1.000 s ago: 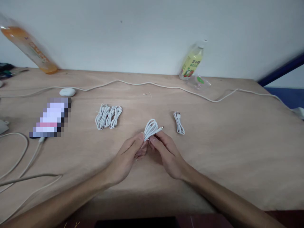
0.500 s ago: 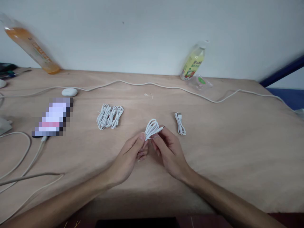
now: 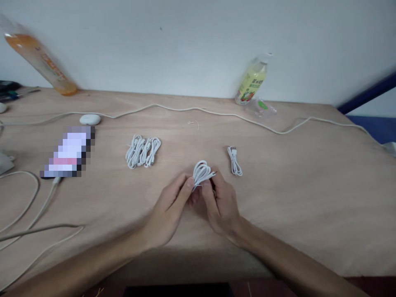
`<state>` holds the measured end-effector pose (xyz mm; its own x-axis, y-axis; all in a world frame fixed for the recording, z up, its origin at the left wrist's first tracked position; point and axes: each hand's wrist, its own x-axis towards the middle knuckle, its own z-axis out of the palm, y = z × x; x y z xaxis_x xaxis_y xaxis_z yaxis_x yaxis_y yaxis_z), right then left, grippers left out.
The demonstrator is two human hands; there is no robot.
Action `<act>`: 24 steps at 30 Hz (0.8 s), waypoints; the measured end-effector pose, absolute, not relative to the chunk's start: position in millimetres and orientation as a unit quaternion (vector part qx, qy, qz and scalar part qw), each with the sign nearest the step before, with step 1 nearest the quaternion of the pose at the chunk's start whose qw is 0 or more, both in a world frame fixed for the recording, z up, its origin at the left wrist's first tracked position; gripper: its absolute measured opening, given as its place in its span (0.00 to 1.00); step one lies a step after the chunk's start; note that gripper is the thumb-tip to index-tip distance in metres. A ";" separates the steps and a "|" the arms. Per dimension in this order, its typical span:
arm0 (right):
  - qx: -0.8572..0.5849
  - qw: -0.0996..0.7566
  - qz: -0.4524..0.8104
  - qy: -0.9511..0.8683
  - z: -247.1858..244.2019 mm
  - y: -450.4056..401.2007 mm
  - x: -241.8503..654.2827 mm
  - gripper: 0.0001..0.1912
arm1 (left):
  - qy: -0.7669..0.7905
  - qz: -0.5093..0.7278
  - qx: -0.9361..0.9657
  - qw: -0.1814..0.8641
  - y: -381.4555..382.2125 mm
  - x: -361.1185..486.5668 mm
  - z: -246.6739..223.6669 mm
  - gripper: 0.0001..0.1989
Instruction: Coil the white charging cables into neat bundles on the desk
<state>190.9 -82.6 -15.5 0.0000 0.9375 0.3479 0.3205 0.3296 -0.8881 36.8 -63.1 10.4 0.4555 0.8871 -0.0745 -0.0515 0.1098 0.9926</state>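
A white charging cable [image 3: 201, 171], folded into a looped bundle, is held between my two hands above the near middle of the table. My left hand [image 3: 175, 198] pinches the bundle's lower left side with its thumb on top. On the other side, my right hand [image 3: 221, 198] is closed at the bundle, thumb and fingers near a thin white tie and the cable's plug end. Some fingers of both hands are hidden beneath. Several coiled white cables [image 3: 143, 152] lie side by side to the left. One more coiled USB cable [image 3: 235, 161] lies to the right.
A phone [image 3: 68, 152] with a cord plugged in and a white earbud case [image 3: 90, 119] lie left. A long white cord [image 3: 194, 109] crosses the table [image 3: 303, 198]. An orange bottle [image 3: 40, 62] and a yellow drink bottle [image 3: 252, 80] lean against the wall. Small tie scraps [image 3: 191, 123] lie mid-table.
Both hands have come slightly nearer to me with the cable bundle and closer together. The bundle has shifted a little right. The other cables stay where they were.
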 end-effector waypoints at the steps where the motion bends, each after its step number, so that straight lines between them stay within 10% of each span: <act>1: -0.501 0.501 0.265 -0.654 -14.0 -82.2 191.8 0.09 | 0.376 0.366 0.595 0.609 -63.1 35.0 12.6 0.14; 24: -0.467 0.444 0.096 -0.758 -5.7 -78.7 204.9 0.09 | 0.368 0.417 0.595 0.580 -57.7 31.9 15.8 0.04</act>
<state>204.9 -78.7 -5.7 -0.1690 0.7937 0.5844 0.6226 0.5456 -0.5609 31.9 -57.7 15.8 0.3808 0.9221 0.0686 -0.0464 -0.0550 0.9974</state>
